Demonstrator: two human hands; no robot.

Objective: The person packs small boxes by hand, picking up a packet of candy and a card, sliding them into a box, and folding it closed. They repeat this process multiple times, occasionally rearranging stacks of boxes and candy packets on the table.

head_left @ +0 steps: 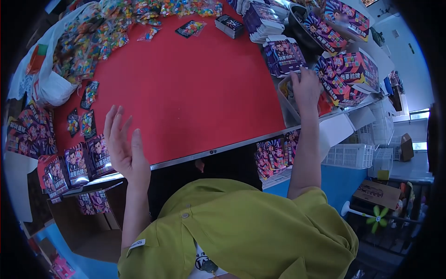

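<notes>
On the left, my left hand [124,145] is raised over the front edge of the red table [186,93], fingers spread and holding nothing. Beside it stand printed boxes [76,162] along the edge. My right hand [306,88] reaches over a clear plastic bin [289,104] at the table's right side, fingers bent downward; what its fingertips touch is hidden. Just above that hand lies a stack of flat printed cartons [284,56]. To its right is a large purple printed box [348,74].
Candy packets [88,46] are heaped at the back left, with a white plastic bag [53,88]. A card stack [229,26] and a candy packet [190,29] lie at the back. Below the table's left end stands an open cardboard box [93,232].
</notes>
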